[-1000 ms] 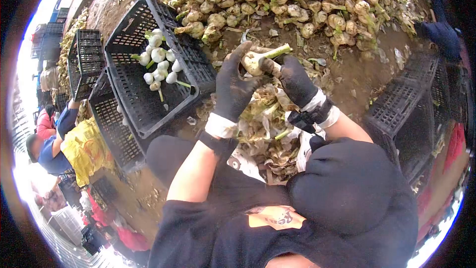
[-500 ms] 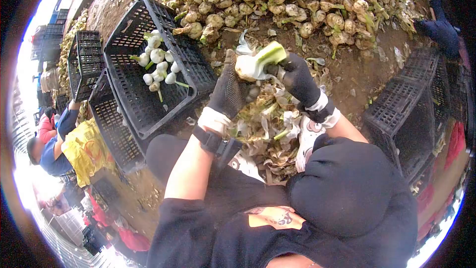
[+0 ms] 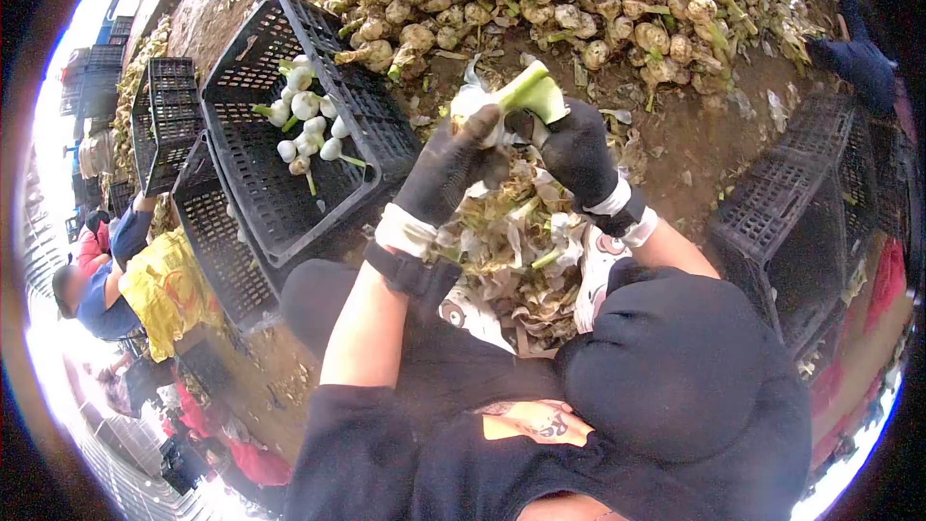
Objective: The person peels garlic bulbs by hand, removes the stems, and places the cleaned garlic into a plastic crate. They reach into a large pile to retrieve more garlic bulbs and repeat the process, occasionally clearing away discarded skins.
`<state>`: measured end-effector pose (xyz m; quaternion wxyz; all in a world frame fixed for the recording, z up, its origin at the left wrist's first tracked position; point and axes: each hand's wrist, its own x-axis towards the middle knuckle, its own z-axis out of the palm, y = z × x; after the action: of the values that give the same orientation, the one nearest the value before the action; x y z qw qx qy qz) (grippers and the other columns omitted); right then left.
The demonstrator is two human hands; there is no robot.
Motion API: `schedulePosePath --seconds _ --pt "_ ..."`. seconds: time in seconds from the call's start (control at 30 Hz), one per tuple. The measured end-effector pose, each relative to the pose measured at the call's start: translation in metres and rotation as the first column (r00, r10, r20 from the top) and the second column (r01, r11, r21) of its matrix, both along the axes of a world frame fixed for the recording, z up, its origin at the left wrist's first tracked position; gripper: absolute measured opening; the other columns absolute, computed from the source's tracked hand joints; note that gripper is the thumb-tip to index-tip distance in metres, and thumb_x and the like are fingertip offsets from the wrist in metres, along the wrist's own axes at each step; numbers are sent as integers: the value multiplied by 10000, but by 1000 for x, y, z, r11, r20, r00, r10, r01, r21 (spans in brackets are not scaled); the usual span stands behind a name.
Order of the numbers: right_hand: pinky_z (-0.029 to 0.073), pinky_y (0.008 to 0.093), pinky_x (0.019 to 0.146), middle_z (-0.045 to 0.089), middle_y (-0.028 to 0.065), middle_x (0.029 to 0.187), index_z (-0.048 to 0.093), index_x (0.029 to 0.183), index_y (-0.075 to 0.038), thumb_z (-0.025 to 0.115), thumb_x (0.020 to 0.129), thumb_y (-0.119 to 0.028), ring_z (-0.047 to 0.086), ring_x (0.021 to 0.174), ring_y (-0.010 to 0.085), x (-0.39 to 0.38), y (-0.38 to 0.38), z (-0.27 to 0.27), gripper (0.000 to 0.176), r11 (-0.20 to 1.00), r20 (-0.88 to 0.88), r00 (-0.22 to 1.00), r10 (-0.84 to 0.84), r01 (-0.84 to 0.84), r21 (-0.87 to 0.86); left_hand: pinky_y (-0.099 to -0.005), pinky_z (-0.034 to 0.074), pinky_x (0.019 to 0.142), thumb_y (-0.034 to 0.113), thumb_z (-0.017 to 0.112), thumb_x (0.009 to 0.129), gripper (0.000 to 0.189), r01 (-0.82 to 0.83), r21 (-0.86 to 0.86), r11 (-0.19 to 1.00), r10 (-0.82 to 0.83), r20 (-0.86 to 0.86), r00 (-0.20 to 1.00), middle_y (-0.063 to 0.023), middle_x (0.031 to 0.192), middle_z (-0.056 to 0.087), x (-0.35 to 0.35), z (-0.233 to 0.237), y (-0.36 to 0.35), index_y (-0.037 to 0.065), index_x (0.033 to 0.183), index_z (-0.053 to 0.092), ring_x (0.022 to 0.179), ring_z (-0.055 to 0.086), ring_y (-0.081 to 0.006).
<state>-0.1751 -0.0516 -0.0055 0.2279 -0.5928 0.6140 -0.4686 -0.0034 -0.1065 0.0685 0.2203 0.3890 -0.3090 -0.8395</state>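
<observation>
My left hand (image 3: 451,162), in a dark glove, is closed round the bulb end of a garlic (image 3: 473,104) with a thick green stem pointing up and right. At the stem side, my right hand (image 3: 581,152), gloved too, pinches a pale green leaf layer (image 3: 548,101) that splays away from the stem. Loose peelings (image 3: 521,232) lie below both hands, between my legs. Several white trimmed garlic bulbs (image 3: 306,106) rest in the black crate (image 3: 376,178) to the left of my left hand.
A large heap of unpeeled garlic (image 3: 579,0) lies on the ground ahead. Black crates (image 3: 781,198) stand at the right, with more at the left (image 3: 174,116). A person in blue (image 3: 101,304) sits at far left beside a yellow sack (image 3: 169,280).
The garlic has turned in my left hand, which has rotated so its back faces up. A leaf layer now splays from the stem by my right hand, which has moved slightly right.
</observation>
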Motion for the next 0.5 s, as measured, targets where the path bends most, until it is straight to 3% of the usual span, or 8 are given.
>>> schedulePosePath --seconds 0.03,0.07,0.13,0.2,0.27,0.3,0.4,0.5 --pt "504 318 642 703 123 822 674 944 -7 679 872 -81 680 714 233 0 2 8 103 997 -70 997 -31 36 74 -263 484 615 268 788 813 472 9 -359 933 75 221 972 -28 865 577 -3 -7 2 70 1147 519 716 566 -113" --pt "504 318 642 703 123 822 674 944 -7 679 872 -81 680 714 233 1 2 12 103 997 -68 997 -31 36 72 -263 484 615 268 788 813 472 10 -360 933 75 222 972 -28 865 577 -5 -10 1 70 1147 519 716 566 -113" --pt "506 331 659 696 137 834 674 944 -5 645 860 -34 681 739 257 3 4 16 94 997 30 1000 -1 3 -74 -300 506 739 191 839 745 519 133 -922 365 414 288 864 -50 962 593 -9 -8 0 71 1143 527 834 585 -153" --pt "512 327 688 699 136 854 675 959 -6 619 850 -8 682 762 242 -5 3 19 122 996 -24 999 -25 23 -87 -309 504 816 131 865 691 596 215 -870 443 355 390 849 -56 1041 605 0 -3 -4 73 1181 530 934 587 -168" --pt "516 314 708 706 124 875 675 982 -9 609 850 -1 678 765 218 -16 -3 16 148 993 -43 996 73 -76 -85 -288 497 858 118 861 690 608 187 -660 727 50 323 945 -52 1090 610 8 -4 -9 77 1207 544 1000 576 -141" --pt "517 304 722 711 106 900 676 996 -12 616 853 -6 670 766 187 -17 -3 19 155 995 11 995 99 -99 24 -275 487 893 114 846 709 587 106 -405 908 -21 209 978 -56 1119 610 6 17 -5 75 1218 556 1030 565 -123" --pt "516 299 719 711 100 890 682 985 -19 627 855 -12 665 761 170 -13 0 35 141 997 173 983 66 -72 25 -270 489 890 118 810 756 532 36 -397 917 41 185 982 -61 1119 612 7 10 -3 54 1216 553 1021 570 -114" --pt "514 294 703 711 99 862 685 969 -17 635 858 -15 661 752 160 -9 4 38 121 988 28 994 110 -106 -111 -282 487 876 148 780 794 495 7 -465 885 109 224 969 -71 1125 615 7 9 -7 29 1218 552 1002 584 -140"
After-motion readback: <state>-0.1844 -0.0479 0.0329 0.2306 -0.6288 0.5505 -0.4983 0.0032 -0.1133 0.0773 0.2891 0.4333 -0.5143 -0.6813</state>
